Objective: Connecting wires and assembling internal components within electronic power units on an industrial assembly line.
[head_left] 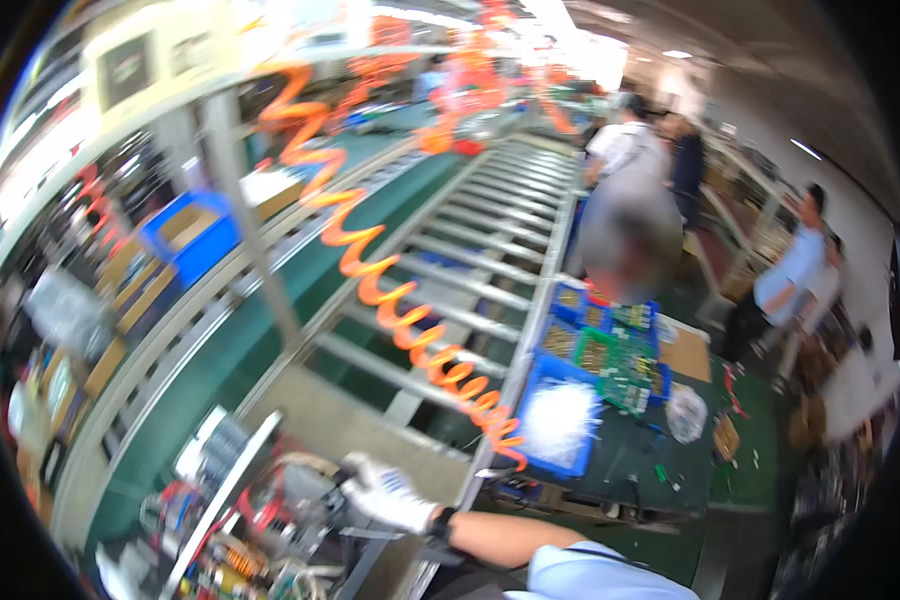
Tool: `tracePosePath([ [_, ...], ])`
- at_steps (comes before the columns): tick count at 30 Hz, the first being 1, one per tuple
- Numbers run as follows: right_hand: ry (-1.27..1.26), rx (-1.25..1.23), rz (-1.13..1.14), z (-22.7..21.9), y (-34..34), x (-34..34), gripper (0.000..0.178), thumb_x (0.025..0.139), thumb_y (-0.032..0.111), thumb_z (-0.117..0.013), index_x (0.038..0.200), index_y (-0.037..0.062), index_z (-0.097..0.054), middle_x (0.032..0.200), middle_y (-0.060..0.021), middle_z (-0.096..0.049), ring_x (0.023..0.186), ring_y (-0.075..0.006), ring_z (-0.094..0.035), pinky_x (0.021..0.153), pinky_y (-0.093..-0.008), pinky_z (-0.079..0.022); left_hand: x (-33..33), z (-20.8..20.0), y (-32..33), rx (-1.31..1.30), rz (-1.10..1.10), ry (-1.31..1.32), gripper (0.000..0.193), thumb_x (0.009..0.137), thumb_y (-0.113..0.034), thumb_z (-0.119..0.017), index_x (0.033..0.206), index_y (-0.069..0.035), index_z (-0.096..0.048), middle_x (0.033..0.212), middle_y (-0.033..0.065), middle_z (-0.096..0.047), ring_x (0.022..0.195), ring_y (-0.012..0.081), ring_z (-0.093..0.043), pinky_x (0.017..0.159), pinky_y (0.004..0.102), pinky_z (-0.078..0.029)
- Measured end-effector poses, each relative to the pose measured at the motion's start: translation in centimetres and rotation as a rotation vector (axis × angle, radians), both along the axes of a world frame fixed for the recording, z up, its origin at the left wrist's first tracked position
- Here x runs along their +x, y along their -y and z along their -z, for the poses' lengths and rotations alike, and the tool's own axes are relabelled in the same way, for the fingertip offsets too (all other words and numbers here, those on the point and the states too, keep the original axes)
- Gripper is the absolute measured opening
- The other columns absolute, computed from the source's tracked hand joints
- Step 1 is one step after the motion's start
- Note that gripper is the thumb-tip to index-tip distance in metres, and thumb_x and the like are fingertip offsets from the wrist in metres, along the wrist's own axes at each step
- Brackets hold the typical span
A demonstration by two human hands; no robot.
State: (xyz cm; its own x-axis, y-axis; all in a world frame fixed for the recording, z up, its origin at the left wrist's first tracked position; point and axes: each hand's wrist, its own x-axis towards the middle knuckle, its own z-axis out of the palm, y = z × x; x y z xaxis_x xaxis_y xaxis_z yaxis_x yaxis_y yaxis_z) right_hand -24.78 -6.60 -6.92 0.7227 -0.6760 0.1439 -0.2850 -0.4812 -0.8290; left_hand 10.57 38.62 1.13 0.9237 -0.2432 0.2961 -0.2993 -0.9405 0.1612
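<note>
My right hand (385, 493), in a white glove with a dark band at the wrist, reaches left from the lower edge. Its fingers look closed on something dark at the edge of a heap of parts; blur hides what it is. The cluttered heap (290, 500) holds cables, metal pieces and red and orange bits. A pale flat bar (220, 505) slants across this heap, beside a grey-white boxy part (213, 447). I do not see my left hand.
A roller conveyor (480, 260) runs away from me, with an orange coiled hose (410, 335) hanging across it. On the right, a green-topped bench (660, 455) carries blue bins of parts, one with white pieces (560, 415), and green circuit boards (625, 375). Several people stand beyond.
</note>
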Motion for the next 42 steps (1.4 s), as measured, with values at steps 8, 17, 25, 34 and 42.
tracePosePath([
  [8, 0.106, -0.072, 0.066, 5.0, -1.0, -5.0, 0.048, 0.081, 0.018, -0.064, 0.122, 0.0015, -0.044, 0.122, -0.0195, -0.055, 0.112, -0.0319, -0.054, 0.097, -0.0384, -0.042, -11.8, -1.4, -1.4, 0.058, -0.158, 0.301, 0.051, 0.081, -0.011, -0.053, 0.13, 0.001, -0.043, 0.118, 0.023, -0.057, 0.102, 0.0377, -0.057, 0.089, 0.0415, -0.044],
  [17, 0.209, -0.026, -0.021, 8.9, -2.1, -8.0, 0.071, 0.083, 0.012, -0.057, 0.14, -0.0031, -0.019, 0.132, -0.0267, -0.043, 0.121, -0.0362, -0.046, 0.103, -0.0411, -0.035, -18.6, -0.8, 0.6, -0.398, -0.136, 0.365, 0.056, 0.092, -0.016, -0.053, 0.139, 0.003, -0.029, 0.144, 0.0205, -0.032, 0.134, 0.0318, -0.031, 0.11, 0.0398, -0.024],
  [25, 0.324, 0.397, -0.059, 12.8, -1.7, -12.8, 0.053, 0.099, 0.031, -0.044, 0.142, 0.0044, -0.031, 0.136, -0.0095, -0.042, 0.106, -0.0154, -0.046, 0.095, -0.0276, -0.037, -25.3, 2.4, -1.5, -0.574, -0.278, 0.586, 0.049, 0.098, -0.015, -0.044, 0.141, 0.001, -0.027, 0.142, 0.0235, -0.033, 0.132, 0.0334, -0.034, 0.109, 0.0389, -0.026],
  [34, 0.311, 0.813, -0.069, 23.8, -1.4, -17.4, 0.036, 0.091, 0.022, -0.059, 0.119, 0.0002, -0.053, 0.107, -0.0069, -0.062, 0.094, -0.0148, -0.058, 0.081, -0.0275, -0.048, -41.6, 3.8, -1.0, -0.241, -0.392, 0.658, 0.052, 0.094, -0.006, -0.048, 0.138, 0.006, -0.022, 0.135, 0.0296, -0.037, 0.126, 0.0393, -0.04, 0.106, 0.0433, -0.032],
  [42, 0.128, 0.995, -0.289, 22.1, -1.5, -19.7, 0.051, 0.092, 0.039, -0.053, 0.126, 0.0005, -0.048, 0.117, -0.0141, -0.056, 0.098, -0.0232, -0.058, 0.085, -0.0333, -0.048, -45.6, 4.5, -0.2, -0.665, -0.386, 0.443, 0.055, 0.089, 0.001, -0.049, 0.137, 0.001, -0.023, 0.133, 0.0194, -0.038, 0.123, 0.0279, -0.04, 0.106, 0.0373, -0.03],
])
